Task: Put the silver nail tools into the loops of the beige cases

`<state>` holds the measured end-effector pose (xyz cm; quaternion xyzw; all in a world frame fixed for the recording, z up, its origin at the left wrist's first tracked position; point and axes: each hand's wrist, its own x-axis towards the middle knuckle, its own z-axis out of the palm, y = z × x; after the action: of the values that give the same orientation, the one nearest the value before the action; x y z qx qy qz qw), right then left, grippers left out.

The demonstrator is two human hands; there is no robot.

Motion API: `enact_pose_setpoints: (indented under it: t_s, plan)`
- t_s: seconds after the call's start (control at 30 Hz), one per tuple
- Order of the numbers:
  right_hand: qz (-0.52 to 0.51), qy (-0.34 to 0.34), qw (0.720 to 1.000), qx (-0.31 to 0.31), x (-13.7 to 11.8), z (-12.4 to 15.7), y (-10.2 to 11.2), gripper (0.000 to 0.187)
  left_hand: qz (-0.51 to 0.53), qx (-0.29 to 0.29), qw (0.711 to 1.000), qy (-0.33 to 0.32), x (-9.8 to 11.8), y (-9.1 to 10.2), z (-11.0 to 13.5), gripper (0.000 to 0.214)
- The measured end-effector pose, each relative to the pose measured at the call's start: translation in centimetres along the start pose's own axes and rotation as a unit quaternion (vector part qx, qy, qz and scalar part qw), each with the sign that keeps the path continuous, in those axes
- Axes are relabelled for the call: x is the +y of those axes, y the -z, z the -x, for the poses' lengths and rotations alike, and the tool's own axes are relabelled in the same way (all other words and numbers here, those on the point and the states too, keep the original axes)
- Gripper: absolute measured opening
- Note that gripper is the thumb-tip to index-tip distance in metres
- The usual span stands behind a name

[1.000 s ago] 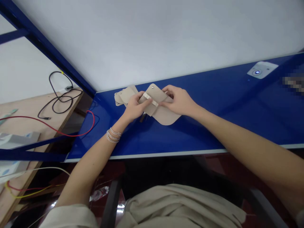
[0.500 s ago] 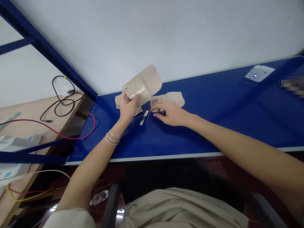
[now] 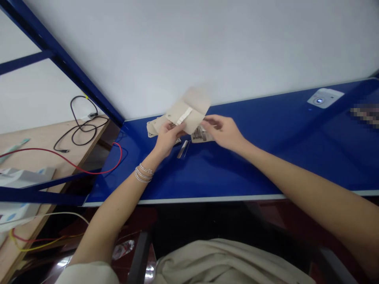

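Note:
My left hand [image 3: 167, 138] is closed on the lower left of a beige snap-button pouch [image 3: 179, 110], held tilted above the table. A white strip with several loops runs across the pouch, and its upper flap is blurred. My right hand [image 3: 223, 129] is at the pouch's right edge, fingers curled and thumb near the fingertips; whatever is between them is hidden. Below the hands lie a flat metal strip [image 3: 182, 150] and a thin metal rod [image 3: 187, 149]. Another beige pouch [image 3: 196, 137] with dark markings lies partly under my right hand. More beige pouches [image 3: 152, 127] lie behind my left hand.
The blue table [image 3: 251, 169] meets a white wall [image 3: 237, 47] at the back. A white device [image 3: 325, 98] with a round lens stands at the far right. At left are a blue metal frame [image 3: 74, 71], a black cable [image 3: 72, 136] and a red cable [image 3: 74, 167].
My right hand has risen from beside the small metal pieces to the right edge of the held pouch. The pouch and my left hand have shifted slightly right.

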<state>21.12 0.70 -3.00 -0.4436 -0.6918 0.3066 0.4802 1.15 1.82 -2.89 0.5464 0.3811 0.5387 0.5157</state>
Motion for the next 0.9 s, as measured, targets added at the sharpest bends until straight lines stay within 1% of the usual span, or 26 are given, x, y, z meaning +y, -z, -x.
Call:
enact_pose_setpoints:
  t_s: [0.07, 0.13, 0.2, 0.27, 0.3, 0.33, 0.37, 0.4, 0.43, 0.47, 0.5, 0.53, 0.6, 0.63, 0.67, 0.73, 0.8, 0.83, 0.9]
  plan:
    - [-0.073, -0.052, 0.995, 0.032, 0.4, -0.5, 0.2, 0.041, 0.003, -0.031, 0.999, 0.025, 0.0, -0.1, 0.1, 0.033]
    - [-0.124, -0.093, 0.986, 0.056, 0.8, -1.0, 0.2, 0.041, -0.011, -0.059, 0.997, 0.044, 0.0, 0.0, 0.1, 0.030]
    - [-0.144, -0.116, 0.978, 0.098, 1.2, -1.3, 0.3, 0.043, -0.042, -0.087, 0.993, 0.061, 0.1, 0.3, 0.2, 0.024]
    - [-0.138, -0.122, 0.973, 0.137, 1.4, -1.6, 0.7, 0.048, -0.100, -0.124, 0.984, 0.083, 0.4, 0.6, 0.3, 0.016]
    - [-0.128, -0.123, 0.975, 0.136, 1.4, -1.7, 1.1, 0.049, -0.137, -0.144, 0.976, 0.093, 0.7, 0.7, 0.4, 0.012]
    - [-0.116, -0.124, 0.979, 0.112, 1.4, -1.8, 1.6, 0.049, -0.181, -0.170, 0.963, 0.109, 1.0, 0.9, 0.5, 0.009]
    - [-0.102, -0.127, 0.983, 0.080, 1.3, -1.9, 2.0, 0.048, -0.233, -0.212, 0.941, 0.127, 1.3, 1.2, 0.5, 0.009]
    - [-0.088, -0.134, 0.986, 0.047, 1.2, -1.9, 2.4, 0.044, -0.269, -0.243, 0.923, 0.130, 1.6, 1.4, 0.5, 0.011]
    - [-0.071, -0.142, 0.987, 0.019, 1.0, -1.9, 2.8, 0.038, -0.289, -0.255, 0.915, 0.115, 1.9, 1.8, 0.5, 0.014]
    - [-0.047, -0.145, 0.988, -0.004, 0.9, -1.9, 3.1, 0.033, -0.309, -0.246, 0.915, 0.079, 2.1, 2.1, 0.4, 0.017]
    - [-0.020, -0.144, 0.989, -0.024, 0.8, -1.9, 3.3, 0.029, -0.333, -0.219, 0.916, 0.043, 2.3, 2.6, 0.2, 0.019]
    - [0.009, -0.136, 0.990, -0.041, 0.8, -1.9, 3.4, 0.026, -0.365, -0.193, 0.910, 0.025, 2.4, 3.1, -0.1, 0.020]
    - [0.063, -0.112, 0.989, -0.076, 0.8, -1.9, 3.6, 0.029, -0.435, -0.142, 0.889, -0.020, 2.4, 4.0, -0.5, 0.023]
    - [0.087, -0.102, 0.987, -0.094, 0.8, -1.9, 3.7, 0.032, -0.472, -0.120, 0.873, -0.041, 2.3, 4.5, -0.7, 0.024]
    - [0.108, -0.096, 0.983, -0.112, 0.8, -1.9, 3.8, 0.033, -0.506, -0.120, 0.853, -0.049, 2.2, 4.9, -0.8, 0.027]
    - [0.142, -0.094, 0.974, -0.149, 0.8, -2.0, 4.2, 0.036, -0.544, -0.129, 0.828, -0.045, 2.0, 5.4, -1.0, 0.036]
    - [0.164, -0.092, 0.965, -0.184, 0.8, -2.1, 4.5, 0.035, -0.562, -0.143, 0.814, -0.034, 1.9, 5.6, -1.0, 0.043]
    - [0.173, -0.089, 0.960, -0.200, 0.8, -2.1, 4.7, 0.034, -0.568, -0.148, 0.809, -0.028, 1.8, 5.6, -0.9, 0.043]
    - [0.196, -0.083, 0.952, -0.218, 0.9, -2.1, 4.8, 0.035, -0.575, -0.158, 0.802, -0.016, 1.8, 5.4, -0.9, 0.035]
